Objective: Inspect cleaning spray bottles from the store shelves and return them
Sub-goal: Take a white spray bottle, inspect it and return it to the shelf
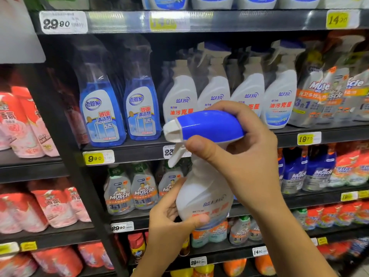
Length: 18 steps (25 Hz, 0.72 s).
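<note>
**Inspection step: bottle held off the shelf**

The bottle [203, 194] is upright at frame centre, in front of the shelves. The left hand [171, 220] grips its lower body, fingers and thumb curled round it. The right hand [245, 156] wraps the neck below the spray head [209, 124]. Next, probably: set it upright in the matching row [247, 96], centre right.

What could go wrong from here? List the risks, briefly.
1. The thumb of the right hand sits by the trigger; a squeeze could spray toward the blue glass-cleaner bottles.
2. The white bottles on the shelf stand packed; pushing the held spray bottle back may topple one.
</note>
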Tool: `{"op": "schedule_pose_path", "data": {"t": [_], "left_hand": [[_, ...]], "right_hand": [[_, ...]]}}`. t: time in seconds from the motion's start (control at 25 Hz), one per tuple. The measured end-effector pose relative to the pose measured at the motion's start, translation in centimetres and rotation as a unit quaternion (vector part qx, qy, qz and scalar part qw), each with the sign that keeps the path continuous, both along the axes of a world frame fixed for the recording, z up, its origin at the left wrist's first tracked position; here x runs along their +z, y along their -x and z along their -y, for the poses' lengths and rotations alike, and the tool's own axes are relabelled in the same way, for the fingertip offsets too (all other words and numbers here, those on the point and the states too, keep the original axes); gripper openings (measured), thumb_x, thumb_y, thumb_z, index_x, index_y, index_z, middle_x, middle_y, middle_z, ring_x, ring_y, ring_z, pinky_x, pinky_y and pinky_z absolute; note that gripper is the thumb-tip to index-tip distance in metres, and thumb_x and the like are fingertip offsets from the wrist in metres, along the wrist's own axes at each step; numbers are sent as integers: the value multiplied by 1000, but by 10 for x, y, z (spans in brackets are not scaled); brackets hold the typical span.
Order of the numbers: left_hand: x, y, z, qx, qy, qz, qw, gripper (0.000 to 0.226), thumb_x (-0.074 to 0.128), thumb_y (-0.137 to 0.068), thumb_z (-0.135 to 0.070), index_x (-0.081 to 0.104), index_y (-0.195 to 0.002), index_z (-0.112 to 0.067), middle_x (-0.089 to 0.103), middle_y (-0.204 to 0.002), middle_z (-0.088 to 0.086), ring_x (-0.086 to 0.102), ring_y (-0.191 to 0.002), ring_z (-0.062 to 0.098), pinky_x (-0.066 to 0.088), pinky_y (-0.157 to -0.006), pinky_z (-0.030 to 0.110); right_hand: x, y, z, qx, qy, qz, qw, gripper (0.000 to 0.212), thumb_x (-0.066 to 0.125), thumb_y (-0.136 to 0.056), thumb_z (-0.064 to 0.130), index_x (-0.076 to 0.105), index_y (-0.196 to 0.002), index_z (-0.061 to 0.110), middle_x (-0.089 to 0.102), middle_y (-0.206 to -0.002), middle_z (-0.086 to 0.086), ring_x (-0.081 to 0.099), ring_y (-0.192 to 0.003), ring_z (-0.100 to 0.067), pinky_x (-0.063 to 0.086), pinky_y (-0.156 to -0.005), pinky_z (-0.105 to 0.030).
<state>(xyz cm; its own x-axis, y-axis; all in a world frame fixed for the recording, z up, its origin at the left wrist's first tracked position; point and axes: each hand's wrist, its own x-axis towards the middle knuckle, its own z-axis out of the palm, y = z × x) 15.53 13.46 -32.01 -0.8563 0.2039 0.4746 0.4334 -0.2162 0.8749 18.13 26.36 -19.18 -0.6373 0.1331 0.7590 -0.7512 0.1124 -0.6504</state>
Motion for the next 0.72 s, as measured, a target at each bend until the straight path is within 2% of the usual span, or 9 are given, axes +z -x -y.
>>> {"op": "schedule_pose_path", "data": {"t": [0.16, 0.28, 0.4, 0.52, 0.6, 0.72], "left_hand": [[-2, 10, 7, -48, -28, 28, 998, 62, 85, -54, -13, 70, -110, -36, 73, -109, 1, 70, -99, 22, 57, -75, 26], [-4, 17, 13, -74, -41, 40, 996, 62, 93, -47, -25, 73, -106, -25, 74, -102, 8, 71, -94, 26, 58, -73, 30], [-6, 22, 17, -82, -52, 53, 994, 66, 96, -42, -31, 74, -103, -19, 75, -98, 10, 72, -91, 26, 58, -71, 31], [-6, 26, 21, -76, -49, 58, 994, 66, 96, -42, -31, 74, -102, -15, 74, -99, 9, 71, -91, 27, 58, -72, 31], [-2, 25, 24, -80, -39, 49, 995, 61, 94, -48, -32, 74, -104, -17, 74, -99, 6, 71, -92, 25, 57, -72, 30], [9, 17, 26, -109, -25, 45, 993, 61, 91, -56, -28, 70, -113, -22, 74, -104, 6, 70, -96, 24, 57, -75, 31]], "right_hand": [[-4, -5, 4, 57, -3, -7, 998, 28, 73, -72, 30, 64, -99, 33, 69, -95, 17, 66, -85, 0, 50, -73, -13], [-2, -4, -2, 161, 11, 37, 986, 30, 67, -78, 21, 69, -108, 25, 72, -103, 12, 66, -94, -3, 50, -79, -14], [-3, -3, -10, 251, 44, 97, 962, 35, 71, -78, 19, 70, -113, 18, 74, -106, 5, 67, -102, -9, 51, -81, -18], [-3, -5, -12, 298, 66, 125, 944, 34, 68, -78, 20, 69, -111, 18, 75, -101, 1, 70, -94, -10, 53, -77, -18], [1, -5, -12, 271, 51, 120, 954, 29, 67, -78, 15, 75, -105, 20, 75, -95, 2, 69, -84, -9, 53, -70, -17], [14, 4, -12, 105, -44, 31, 993, 26, 72, -76, 26, 74, -101, 24, 73, -94, 9, 66, -85, -5, 51, -71, -17]]}}
